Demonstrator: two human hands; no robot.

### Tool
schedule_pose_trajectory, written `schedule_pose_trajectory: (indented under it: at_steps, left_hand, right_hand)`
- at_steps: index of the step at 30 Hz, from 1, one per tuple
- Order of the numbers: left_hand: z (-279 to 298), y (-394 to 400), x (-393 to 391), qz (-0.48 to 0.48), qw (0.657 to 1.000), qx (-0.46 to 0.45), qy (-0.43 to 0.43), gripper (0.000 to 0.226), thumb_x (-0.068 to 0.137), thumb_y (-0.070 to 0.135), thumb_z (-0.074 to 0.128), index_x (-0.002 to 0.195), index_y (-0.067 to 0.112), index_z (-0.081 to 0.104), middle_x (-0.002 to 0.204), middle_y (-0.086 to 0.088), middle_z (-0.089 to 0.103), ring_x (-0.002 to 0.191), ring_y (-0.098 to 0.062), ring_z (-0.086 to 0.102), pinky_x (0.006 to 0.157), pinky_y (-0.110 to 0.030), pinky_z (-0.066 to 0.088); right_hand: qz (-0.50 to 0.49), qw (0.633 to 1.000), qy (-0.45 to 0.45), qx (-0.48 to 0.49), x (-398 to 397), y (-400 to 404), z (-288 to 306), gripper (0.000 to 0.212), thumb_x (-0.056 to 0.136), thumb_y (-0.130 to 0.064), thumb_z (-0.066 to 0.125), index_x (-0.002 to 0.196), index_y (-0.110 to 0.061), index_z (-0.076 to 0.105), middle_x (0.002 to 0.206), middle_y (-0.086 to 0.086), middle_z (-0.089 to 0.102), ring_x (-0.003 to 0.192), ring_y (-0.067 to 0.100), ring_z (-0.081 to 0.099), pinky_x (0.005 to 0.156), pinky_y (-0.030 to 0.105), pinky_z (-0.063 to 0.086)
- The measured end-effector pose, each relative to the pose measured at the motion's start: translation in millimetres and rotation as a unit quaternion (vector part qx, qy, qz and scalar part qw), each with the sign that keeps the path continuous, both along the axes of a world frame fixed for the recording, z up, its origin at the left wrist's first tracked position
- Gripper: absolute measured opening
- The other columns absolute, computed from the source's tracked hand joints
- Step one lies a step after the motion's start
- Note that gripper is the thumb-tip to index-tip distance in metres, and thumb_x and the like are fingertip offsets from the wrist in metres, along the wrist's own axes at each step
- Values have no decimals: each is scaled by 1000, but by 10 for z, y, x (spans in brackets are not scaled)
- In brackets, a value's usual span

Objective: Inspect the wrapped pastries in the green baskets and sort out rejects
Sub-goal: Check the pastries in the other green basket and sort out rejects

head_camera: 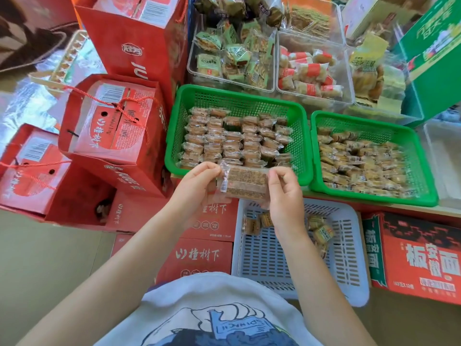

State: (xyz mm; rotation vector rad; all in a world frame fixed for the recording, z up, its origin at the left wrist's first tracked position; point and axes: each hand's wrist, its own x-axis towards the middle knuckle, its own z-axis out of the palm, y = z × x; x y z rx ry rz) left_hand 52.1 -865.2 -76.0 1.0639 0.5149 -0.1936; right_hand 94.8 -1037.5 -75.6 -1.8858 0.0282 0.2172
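The pastry is held at the centre of the view, in front of the left green basket. Both hands pinch it by the ends of its clear wrapper, the left hand at 9 o'clock of it and the right hand at 3 o'clock. It is held flat and stretched between them, probably so the printed side can be read and the seal checked. The right green basket at 2 o'clock holds a loose pile. A white basket at 5 o'clock holds a few pieces, perhaps the rejects.
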Motion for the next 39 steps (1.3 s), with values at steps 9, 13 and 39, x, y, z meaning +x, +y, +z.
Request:
schedule_pose_trajectory:
  at_steps: [9,13,39]
  left_hand:
    - [-276,130,198,20,999,31,14,20,104,21,52,87,12,57,90,-15,69,76,-28,69,53,-34,58]
    - [-423,94,424,77,993,-47,74,18,103,25,54,91,12,59,98,-12,74,82,-25,72,61,-36,60]
    - [-1704,543,1574,-297,677,674,22,63,106,45,29,161,25,2,169,2,-8,153,-17,-17,125,-47,-7]
  right_hand:
    - [13,1000,14,-2,243,176,-184,22,100,-32,44,79,-26,50,76,1,45,72,26,44,66,43,38]
    - [13,1000,28,-7,457,269,-284,23,102,-36,43,82,-30,52,75,-4,47,64,16,41,63,34,35]
    - [173,945,-90,-263,2307,766,-1016,25,90,-10,71,111,-19,61,101,-8,62,95,10,57,81,21,41]
